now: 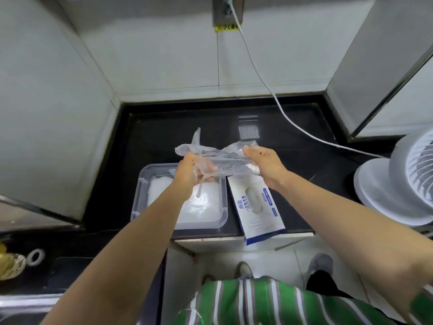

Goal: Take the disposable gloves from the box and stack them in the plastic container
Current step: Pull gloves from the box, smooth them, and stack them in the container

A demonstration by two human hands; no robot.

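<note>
We see a glossy black table (164, 127) beneath pale grey-white wall tiles (164, 55). The glove (225, 158) is clear and colourless, with whitish glints along its creases. The plastic container (140, 191) is transparent with a faint grey tint, and the stack of gloves (206, 198) inside it looks milky white to us. The box (257, 221) is white with blue lettering, small blue patches and a blue strip along one edge. We also note a white fan (384, 191), a white cable (274, 96) and a yellow label (227, 27) with black characters. Our shirt (269, 301) is green with white and greyish-brown stripes, and the shoe (319, 263) is grey.
</note>
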